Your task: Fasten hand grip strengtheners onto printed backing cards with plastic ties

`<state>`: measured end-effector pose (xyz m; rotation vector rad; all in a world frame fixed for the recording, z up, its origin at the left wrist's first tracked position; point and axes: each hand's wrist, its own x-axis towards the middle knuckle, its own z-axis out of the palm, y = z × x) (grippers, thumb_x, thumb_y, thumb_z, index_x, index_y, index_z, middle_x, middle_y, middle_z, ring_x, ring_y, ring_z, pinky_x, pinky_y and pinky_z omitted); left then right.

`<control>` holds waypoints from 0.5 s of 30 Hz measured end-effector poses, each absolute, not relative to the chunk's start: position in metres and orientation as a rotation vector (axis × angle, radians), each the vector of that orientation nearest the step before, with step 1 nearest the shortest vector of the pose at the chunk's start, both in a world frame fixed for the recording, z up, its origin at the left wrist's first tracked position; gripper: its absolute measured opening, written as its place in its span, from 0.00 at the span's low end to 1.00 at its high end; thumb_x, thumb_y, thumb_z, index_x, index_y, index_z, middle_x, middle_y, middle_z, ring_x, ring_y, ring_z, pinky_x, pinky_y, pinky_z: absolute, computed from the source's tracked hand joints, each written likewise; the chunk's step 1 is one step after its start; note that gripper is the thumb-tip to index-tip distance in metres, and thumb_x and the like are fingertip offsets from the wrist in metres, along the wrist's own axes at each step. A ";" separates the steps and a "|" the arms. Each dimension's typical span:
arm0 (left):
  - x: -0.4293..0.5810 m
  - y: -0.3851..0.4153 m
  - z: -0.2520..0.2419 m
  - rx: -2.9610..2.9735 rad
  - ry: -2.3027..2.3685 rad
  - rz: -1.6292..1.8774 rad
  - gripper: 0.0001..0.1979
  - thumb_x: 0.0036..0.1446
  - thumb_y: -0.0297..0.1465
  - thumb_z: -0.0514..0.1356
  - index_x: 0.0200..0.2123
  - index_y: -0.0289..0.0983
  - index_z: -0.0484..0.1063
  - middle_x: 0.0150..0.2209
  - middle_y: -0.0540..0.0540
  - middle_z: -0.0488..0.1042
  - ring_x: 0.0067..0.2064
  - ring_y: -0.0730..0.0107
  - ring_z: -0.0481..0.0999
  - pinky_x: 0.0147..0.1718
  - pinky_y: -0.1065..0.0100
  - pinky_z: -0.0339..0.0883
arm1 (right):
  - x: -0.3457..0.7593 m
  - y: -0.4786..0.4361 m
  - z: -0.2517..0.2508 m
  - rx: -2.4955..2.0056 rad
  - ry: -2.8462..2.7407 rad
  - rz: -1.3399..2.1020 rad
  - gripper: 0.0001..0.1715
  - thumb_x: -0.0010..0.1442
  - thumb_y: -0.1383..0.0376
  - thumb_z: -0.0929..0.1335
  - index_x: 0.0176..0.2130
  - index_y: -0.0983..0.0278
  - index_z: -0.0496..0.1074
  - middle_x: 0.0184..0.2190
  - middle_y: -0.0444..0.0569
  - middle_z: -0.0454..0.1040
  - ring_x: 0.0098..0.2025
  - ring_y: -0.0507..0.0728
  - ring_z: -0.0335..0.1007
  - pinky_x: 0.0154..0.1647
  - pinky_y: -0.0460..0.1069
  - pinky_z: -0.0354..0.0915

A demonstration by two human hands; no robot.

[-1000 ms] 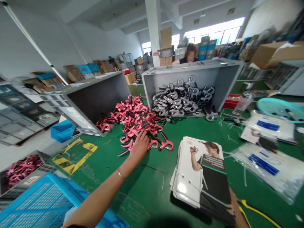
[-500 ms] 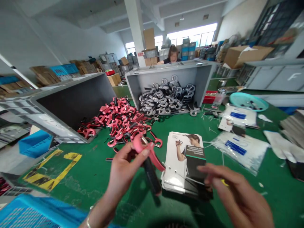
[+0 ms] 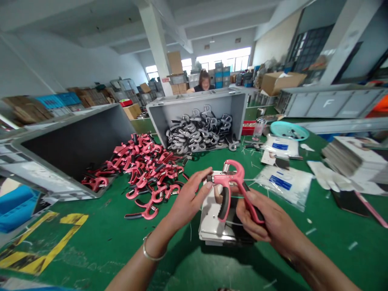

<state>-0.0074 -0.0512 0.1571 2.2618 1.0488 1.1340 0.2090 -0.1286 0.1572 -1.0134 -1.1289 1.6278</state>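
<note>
A pink and black hand grip strengthener (image 3: 239,176) is held up over a stack of printed cards (image 3: 209,218), its coil spring at the top. My right hand (image 3: 265,212) is wrapped round its right handle. With thumb and fingertips, my left hand (image 3: 189,198) pinches the dark knob at the end of its adjusting screw. The other handle hangs free between my hands. Thin white strips, like cable ties, show near my right hand; whether it holds one is hidden. Left of my hands lies a heap of pink grip strengtheners (image 3: 148,161).
A grey crate (image 3: 238,117) on its side holds grey grip strengtheners (image 3: 197,135). Another tipped crate (image 3: 69,141) stands at left. To the right are plastic bags (image 3: 285,186), a turquoise tray (image 3: 303,133) and card stacks (image 3: 342,155). A person (image 3: 204,83) is behind the crates.
The grip strengthener has been turned spring-up and moved right, over the cards. My right hand has come onto its handle, and my left hand has shifted to the knob. The view has swung right.
</note>
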 end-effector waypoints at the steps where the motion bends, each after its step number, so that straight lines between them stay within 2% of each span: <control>1: -0.009 -0.045 0.150 2.223 1.032 1.057 0.22 0.66 0.34 0.55 0.63 0.44 0.61 0.59 0.43 0.70 0.58 0.62 0.70 0.58 0.58 0.63 | 0.210 -0.121 0.156 -1.051 -1.194 1.629 0.31 0.68 0.47 0.54 0.34 0.65 0.70 0.13 0.37 0.57 0.12 0.46 0.39 0.13 0.43 0.45; 2: -0.010 -0.039 0.143 2.193 1.017 1.024 0.22 0.66 0.34 0.55 0.63 0.44 0.61 0.58 0.44 0.71 0.57 0.62 0.71 0.57 0.59 0.64 | 0.210 -0.114 0.154 -1.123 -1.294 1.585 0.33 0.68 0.46 0.52 0.34 0.65 0.71 0.12 0.38 0.58 0.12 0.47 0.43 0.14 0.44 0.48; 4: -0.013 -0.032 0.134 2.181 1.007 1.025 0.19 0.65 0.35 0.56 0.59 0.43 0.65 0.54 0.44 0.73 0.55 0.62 0.72 0.55 0.60 0.65 | 0.212 -0.103 0.152 -1.358 -1.532 1.314 0.32 0.68 0.47 0.54 0.44 0.66 0.73 0.16 0.44 0.69 0.15 0.52 0.58 0.20 0.47 0.58; 6: -0.015 -0.029 0.127 2.217 0.990 1.004 0.14 0.65 0.35 0.56 0.53 0.42 0.70 0.50 0.44 0.74 0.52 0.62 0.72 0.54 0.60 0.65 | 0.214 -0.099 0.150 -1.580 -1.743 0.929 0.30 0.68 0.50 0.56 0.57 0.64 0.68 0.31 0.51 0.80 0.28 0.57 0.73 0.31 0.50 0.66; 7: -0.017 -0.030 0.124 2.241 0.983 0.970 0.13 0.64 0.35 0.57 0.51 0.42 0.71 0.48 0.44 0.74 0.52 0.62 0.72 0.53 0.60 0.65 | 0.216 -0.099 0.150 -1.653 -1.837 0.779 0.30 0.68 0.51 0.56 0.60 0.62 0.66 0.37 0.53 0.81 0.34 0.60 0.76 0.35 0.51 0.67; 8: -0.019 -0.032 0.121 2.261 0.982 0.926 0.12 0.64 0.35 0.58 0.49 0.42 0.72 0.48 0.44 0.74 0.52 0.61 0.71 0.54 0.59 0.64 | 0.218 -0.102 0.149 -1.705 -1.927 0.677 0.29 0.68 0.51 0.56 0.61 0.61 0.66 0.40 0.54 0.81 0.38 0.62 0.77 0.37 0.52 0.67; 10: -0.025 -0.036 0.115 2.267 0.980 0.834 0.12 0.63 0.36 0.59 0.48 0.42 0.73 0.49 0.43 0.72 0.54 0.60 0.68 0.56 0.57 0.62 | 0.222 -0.113 0.144 -1.785 -2.067 0.569 0.29 0.68 0.50 0.57 0.60 0.59 0.67 0.38 0.54 0.81 0.36 0.64 0.78 0.35 0.53 0.67; 13: -0.037 -0.041 0.109 2.172 0.951 0.731 0.17 0.62 0.37 0.60 0.54 0.44 0.70 0.55 0.43 0.69 0.59 0.60 0.65 0.60 0.56 0.58 | 0.230 -0.134 0.136 -1.866 -2.072 0.417 0.28 0.66 0.48 0.61 0.59 0.57 0.68 0.33 0.51 0.81 0.31 0.63 0.77 0.29 0.53 0.66; 15: -0.040 -0.039 0.111 2.106 0.947 0.773 0.18 0.64 0.37 0.57 0.56 0.44 0.69 0.56 0.43 0.69 0.59 0.61 0.66 0.60 0.57 0.58 | 0.232 -0.143 0.132 -1.787 -2.009 0.312 0.25 0.66 0.51 0.63 0.58 0.56 0.68 0.36 0.50 0.79 0.33 0.61 0.76 0.33 0.53 0.68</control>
